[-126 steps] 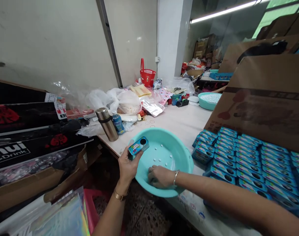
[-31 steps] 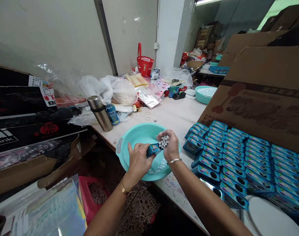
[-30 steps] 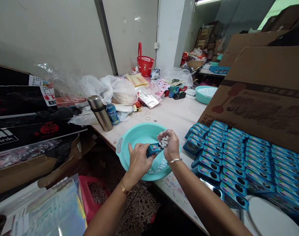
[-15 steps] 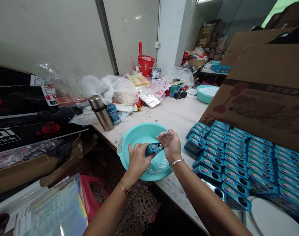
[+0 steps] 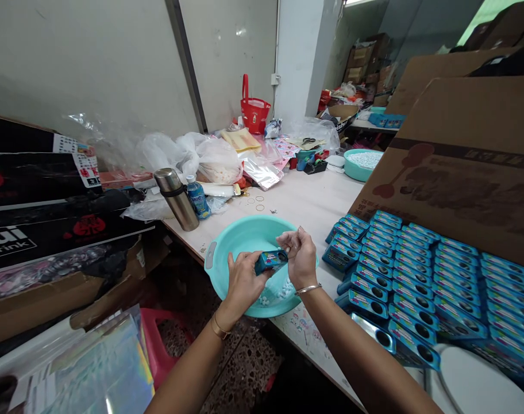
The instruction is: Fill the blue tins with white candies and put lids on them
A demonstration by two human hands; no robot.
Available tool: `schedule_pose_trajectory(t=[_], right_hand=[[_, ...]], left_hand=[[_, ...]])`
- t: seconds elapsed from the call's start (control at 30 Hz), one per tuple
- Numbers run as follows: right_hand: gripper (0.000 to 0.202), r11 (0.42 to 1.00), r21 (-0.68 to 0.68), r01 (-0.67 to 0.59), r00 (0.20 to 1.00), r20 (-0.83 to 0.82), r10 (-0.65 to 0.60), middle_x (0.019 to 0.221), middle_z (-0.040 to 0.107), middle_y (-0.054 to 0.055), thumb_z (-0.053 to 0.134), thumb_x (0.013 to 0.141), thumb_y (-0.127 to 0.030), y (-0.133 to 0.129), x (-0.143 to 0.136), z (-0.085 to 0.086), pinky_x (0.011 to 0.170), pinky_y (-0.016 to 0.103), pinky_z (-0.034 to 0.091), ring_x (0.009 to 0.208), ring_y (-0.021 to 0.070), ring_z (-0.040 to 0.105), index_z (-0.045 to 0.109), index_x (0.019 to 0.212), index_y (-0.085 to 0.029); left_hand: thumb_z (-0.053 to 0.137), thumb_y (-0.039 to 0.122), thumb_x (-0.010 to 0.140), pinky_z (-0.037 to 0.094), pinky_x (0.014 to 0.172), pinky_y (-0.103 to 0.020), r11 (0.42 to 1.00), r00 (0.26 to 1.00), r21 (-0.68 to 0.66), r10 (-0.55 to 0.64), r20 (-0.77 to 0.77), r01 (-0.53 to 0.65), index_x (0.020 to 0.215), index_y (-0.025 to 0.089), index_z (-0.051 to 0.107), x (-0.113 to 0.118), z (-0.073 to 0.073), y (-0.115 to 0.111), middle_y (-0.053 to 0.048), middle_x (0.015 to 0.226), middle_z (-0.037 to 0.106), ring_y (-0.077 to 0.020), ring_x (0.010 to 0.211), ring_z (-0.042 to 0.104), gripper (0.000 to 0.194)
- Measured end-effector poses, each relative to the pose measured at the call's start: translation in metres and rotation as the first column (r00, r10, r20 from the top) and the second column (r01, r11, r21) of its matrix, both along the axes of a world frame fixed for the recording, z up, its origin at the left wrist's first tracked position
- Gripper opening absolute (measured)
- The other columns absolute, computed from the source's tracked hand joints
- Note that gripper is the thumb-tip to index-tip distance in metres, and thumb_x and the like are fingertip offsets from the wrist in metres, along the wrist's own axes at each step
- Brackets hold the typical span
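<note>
Just below the frame's centre, the left hand (image 5: 243, 280) grips the box (image 5: 269, 260) above the basin (image 5: 231, 241); the right hand (image 5: 303, 260) (loosely open, fingers bent) is just right of the box.

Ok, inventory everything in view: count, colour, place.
held box: one, blue, left hand
other boxes: dozens, blue, table's right
pellets: many, white, both basins
near basin: one, turquoise, below hands
far basin: one, turquoise, farther along table
flask: one, silver, beside bottle
bottle: one, blue, table's left
bucket: one, red, by wall
bags: several, clear, wall side
cartons: several, brown or black, left and right
stool: one, pink, lower left
table: one, white, centre
left hand: one, holding box
right hand: one, by box's end
</note>
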State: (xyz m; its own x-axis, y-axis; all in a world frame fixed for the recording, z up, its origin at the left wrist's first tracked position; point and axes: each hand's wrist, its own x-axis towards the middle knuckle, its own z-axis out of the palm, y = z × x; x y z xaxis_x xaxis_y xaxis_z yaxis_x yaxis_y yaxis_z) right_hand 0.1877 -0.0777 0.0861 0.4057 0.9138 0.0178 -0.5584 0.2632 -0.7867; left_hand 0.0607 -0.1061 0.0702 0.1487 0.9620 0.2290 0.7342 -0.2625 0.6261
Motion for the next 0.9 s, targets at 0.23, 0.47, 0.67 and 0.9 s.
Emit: schedule_pose_trajectory(t=[0.23, 0.47, 0.67, 0.9], right_hand=[[0.04, 1.0, 0.021, -0.018, 0.999, -0.033, 0.019, 0.057, 0.055, -0.003, 0.064, 0.074, -0.048, 0.0, 0.011, 0.007, 0.073, 0.03, 0.053, 0.064, 0.0133, 0.058, 0.042, 0.054, -0.022], [0.028, 0.985, -0.059, -0.164, 0.966, 0.192, 0.173, 0.072, 0.065, 0.0, 0.06, 0.079, -0.047, -0.012, 0.002, -0.001, 0.071, 0.028, 0.049, 0.07, 0.014, 0.06, 0.056, 0.072, -0.021], [0.032, 0.979, -0.114, -0.17, 0.902, 0.383, 0.201, 0.075, 0.063, 0.0, 0.059, 0.079, -0.053, 0.001, 0.025, -0.015, 0.075, 0.031, 0.049, 0.075, 0.016, 0.061, 0.057, 0.082, -0.021], [0.036, 0.82, -0.545, -0.175, -0.299, 0.823, 0.483, 0.12, 0.063, 0.015, 0.05, 0.091, -0.036, 0.054, 0.052, -0.027, 0.088, 0.037, 0.045, 0.108, 0.0281, 0.059, 0.062, 0.118, -0.017]], left_hand=[[0.078, 0.025, 0.069, 0.037, 0.105, -0.053, 0.999, 0.927, -0.048, 0.001, 0.375, 0.018, 0.103, 0.023, 0.071, -0.019, -0.014, 0.007, -0.005, 0.104, 0.073, -0.028, 0.105, 0.063, 0.035], [0.079, 0.029, 0.072, 0.051, 0.094, -0.037, 0.976, 0.719, -0.028, -0.139, 0.681, 0.214, 0.109, 0.018, 0.069, -0.021, -0.012, -0.005, -0.008, 0.116, 0.072, -0.0244, 0.105, 0.066, 0.04], [0.08, 0.029, 0.072, 0.053, 0.093, -0.036, 0.976, 0.691, 0.07, -0.194, 0.696, 0.204, 0.104, 0.019, 0.069, -0.041, -0.013, -0.021, -0.01, 0.118, 0.071, -0.0249, 0.109, 0.066, 0.035], [0.084, 0.043, 0.064, 0.054, 0.091, -0.038, 0.977, 0.721, 0.106, 0.062, 0.69, -0.185, 0.1, 0.017, 0.07, -0.086, -0.034, -0.01, -0.009, 0.105, 0.074, -0.0256, 0.101, 0.068, 0.046]])
